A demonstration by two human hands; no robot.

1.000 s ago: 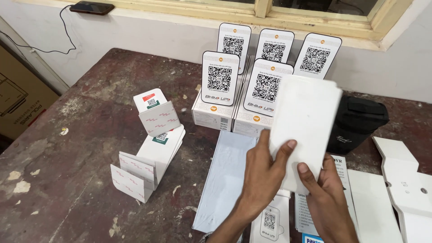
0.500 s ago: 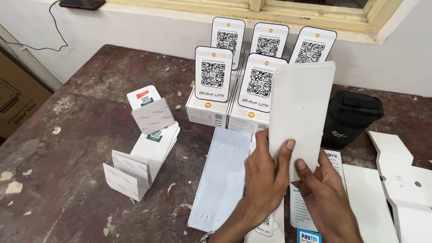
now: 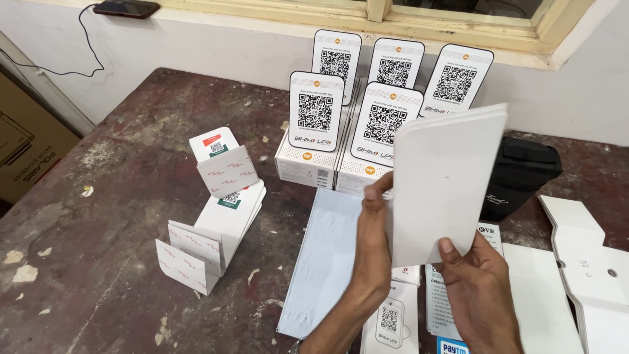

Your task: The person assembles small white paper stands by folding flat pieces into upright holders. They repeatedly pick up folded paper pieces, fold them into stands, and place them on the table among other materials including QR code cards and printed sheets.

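Hands first, nearest the cam: right hand [image 3: 481, 295] pinches the bottom edge of a stack of white cards [image 3: 445, 183], thumb on the front face, fingers behind. Left hand [image 3: 375, 246] presses its thumb and fingertips on the stack's left edge. So both are closed on it, held upright over the table [image 3: 98, 262], not resting on anything.

Under my wrists: printed leaflets [image 3: 452, 308] and a flat white mailer [image 3: 324, 259]. Left of that, a folded white box [image 3: 216, 229] w/ adhesive strips showing.

Further back, five code stands [image 3: 383, 128] on small boxes [image 3: 308, 167], and a black pouch [image 3: 521, 174] right behind the stack.

Risk imo: grip is edge-only, so the cards could fan or slide out. Tilt fwd and the top corner is near enough to clip a stand; they look tippy.
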